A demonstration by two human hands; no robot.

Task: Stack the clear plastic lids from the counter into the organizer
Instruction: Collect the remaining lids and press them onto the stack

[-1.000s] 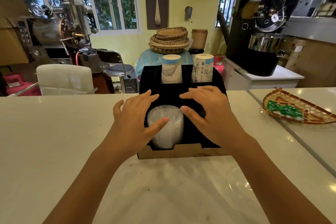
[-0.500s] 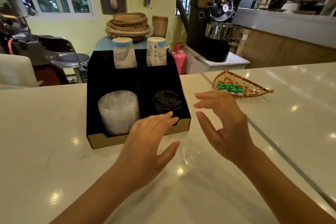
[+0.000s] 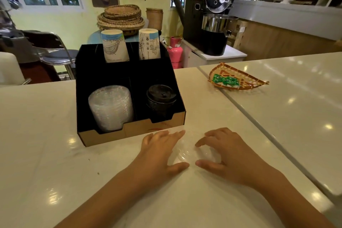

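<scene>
A clear plastic lid [image 3: 187, 151] lies flat on the white counter just in front of the organizer. My left hand [image 3: 159, 151] rests at its left edge and my right hand [image 3: 224, 151] at its right edge, fingers spread and curled around it, touching the rim. The black cardboard organizer [image 3: 133, 131] stands behind. Its front left compartment holds a stack of clear lids [image 3: 111, 106]; the front right one holds black lids [image 3: 161, 100]. Two stacks of paper cups [image 3: 114, 46] stand in its back compartments.
A woven half-round tray [image 3: 238, 79] with green packets lies on the counter to the right, past a seam [image 3: 259, 122] between counter slabs. Behind the counter are a chair, wicker baskets, a pink gas cylinder and a coffee roaster.
Both hands left the lid stack in the organizer, moved right and down, and now bracket the single clear lid on the counter. The view shifted right.
</scene>
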